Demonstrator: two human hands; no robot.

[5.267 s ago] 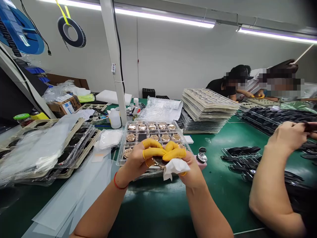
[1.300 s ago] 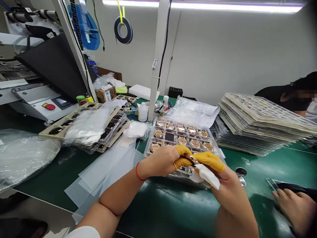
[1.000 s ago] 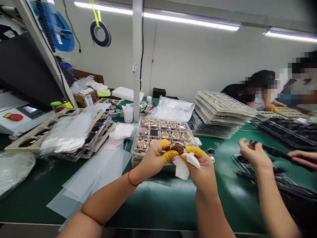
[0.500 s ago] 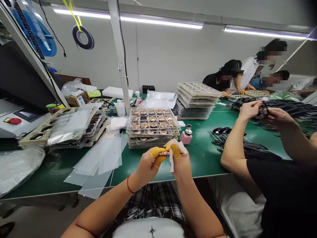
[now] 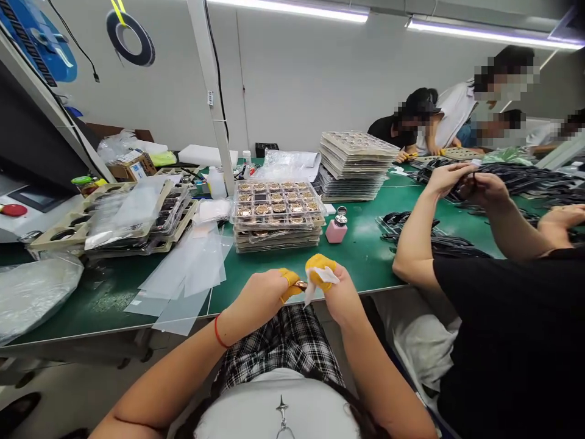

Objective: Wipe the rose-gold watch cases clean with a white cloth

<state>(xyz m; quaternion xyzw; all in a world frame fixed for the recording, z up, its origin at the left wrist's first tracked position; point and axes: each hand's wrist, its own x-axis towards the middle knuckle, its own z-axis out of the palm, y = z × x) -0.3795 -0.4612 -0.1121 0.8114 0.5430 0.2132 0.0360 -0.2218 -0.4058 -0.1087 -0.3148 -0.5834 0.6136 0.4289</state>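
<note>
My left hand (image 5: 269, 289), with yellow finger covers and a red string at the wrist, pinches a small rose-gold metal part (image 5: 300, 285) at the table's front edge. Closed around a white cloth (image 5: 325, 275), my right hand (image 5: 336, 283) also wears yellow finger covers and is just right of the part. The cloth hangs down beside the part. Beyond my hands stands a stack of clear trays (image 5: 278, 210) with round gold-coloured pieces in compartments. To its right is a pink bottle (image 5: 337, 228) with a metal top.
Translucent sheets (image 5: 187, 274) overhang the front edge at the left, near loaded trays (image 5: 128, 213). A tall tray stack (image 5: 356, 164) rises at the back. At the right, a co-worker's arms (image 5: 418, 231) reach over black parts (image 5: 457, 247). A metal post (image 5: 212, 91) stands at centre left.
The camera view has tilted down. My right hand with the cloth has drawn slightly away from my left hand, so more of the part's end shows. The co-worker's hands have shifted.
</note>
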